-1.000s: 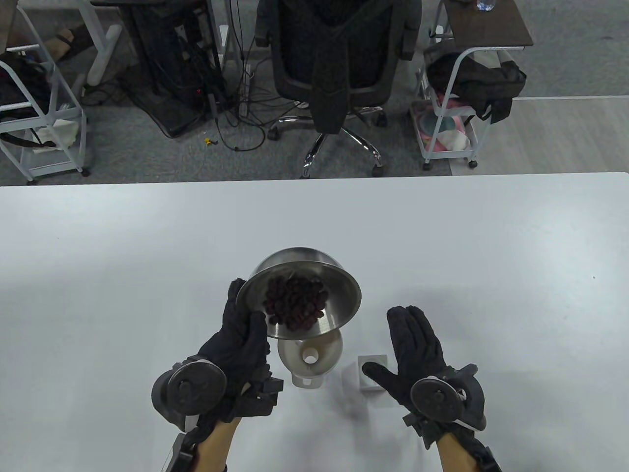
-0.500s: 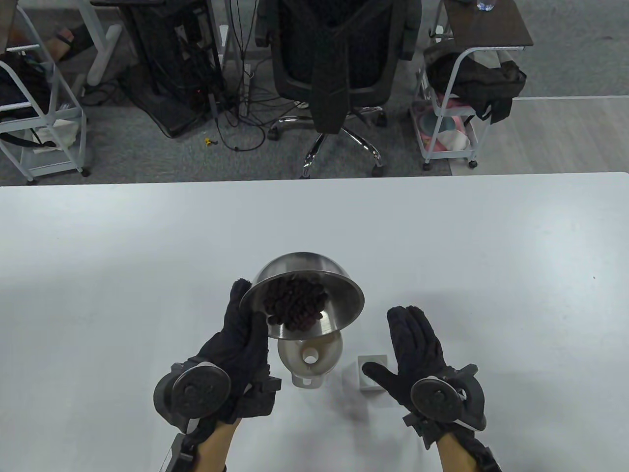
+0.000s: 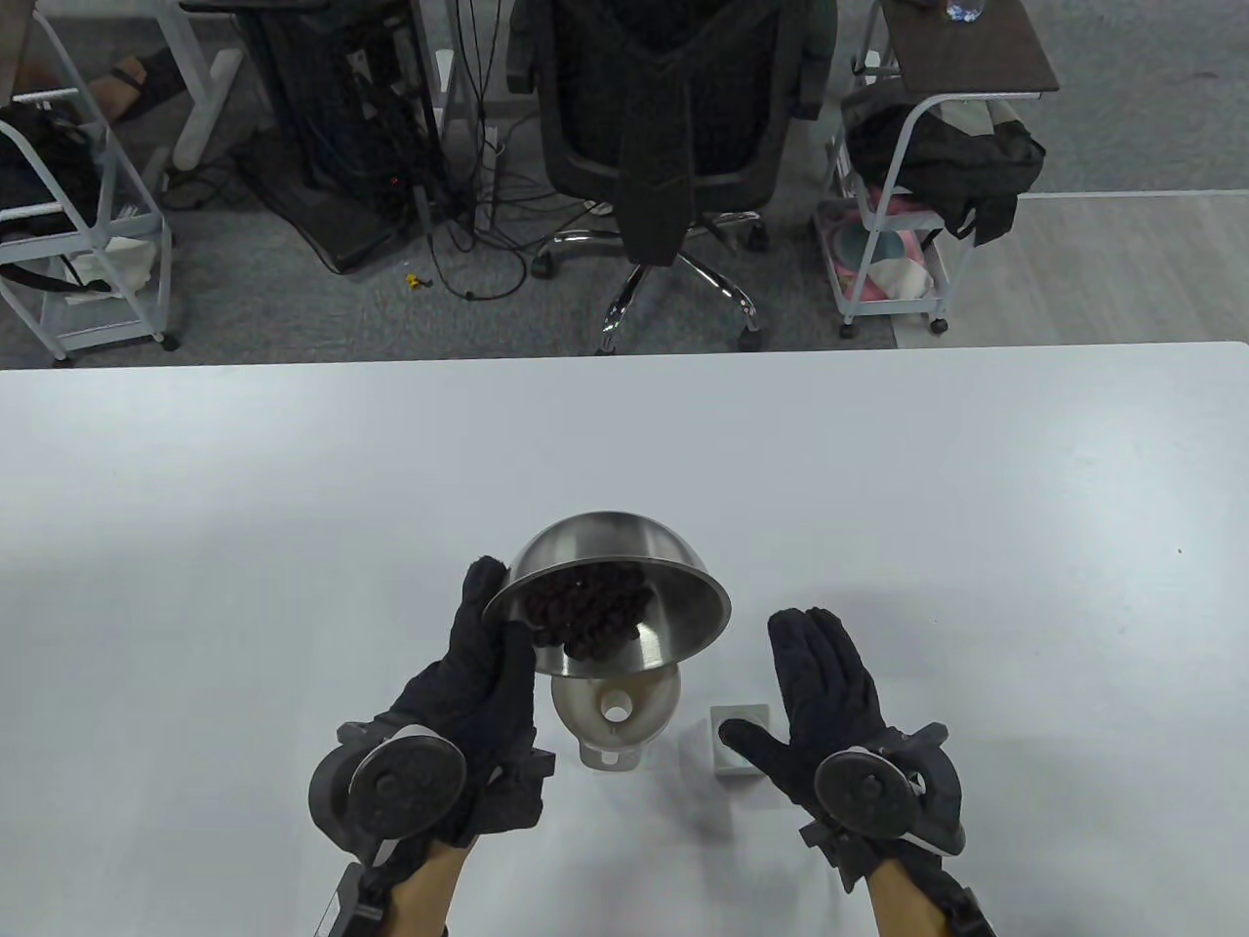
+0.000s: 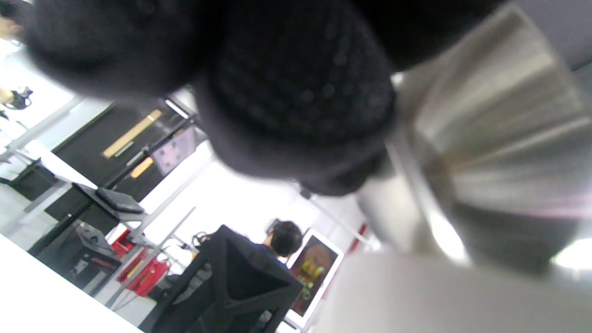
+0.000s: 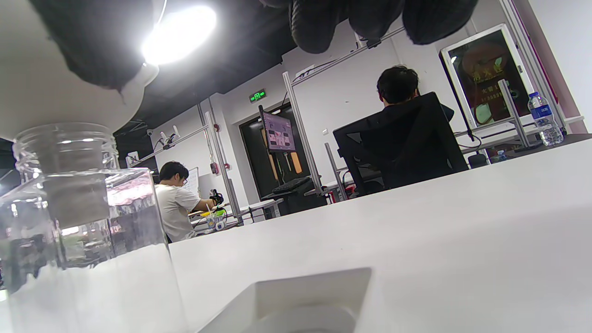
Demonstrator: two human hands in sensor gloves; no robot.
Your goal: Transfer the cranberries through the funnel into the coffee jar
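My left hand (image 3: 483,673) grips the rim of a steel bowl (image 3: 673,600) full of dark cranberries (image 3: 590,610) and holds it tilted toward me over a white funnel (image 3: 615,708). The funnel sits in the neck of a clear glass jar (image 5: 78,208); from above the funnel hides the jar. In the left wrist view my gloved fingers (image 4: 296,92) press against the bowl's side (image 4: 499,152). My right hand (image 3: 825,693) lies open, palm down, on the table to the right of the funnel and holds nothing.
A small white lid or block (image 3: 737,747) sits between the funnel and my right hand, partly under the thumb. The white table (image 3: 293,488) stretches to the far edge. An office chair (image 3: 673,127) and carts stand beyond it.
My left hand has tilted the bowl further toward me and shifted it slightly right; the cranberries have slid toward the lower rim. The right hand has not moved.
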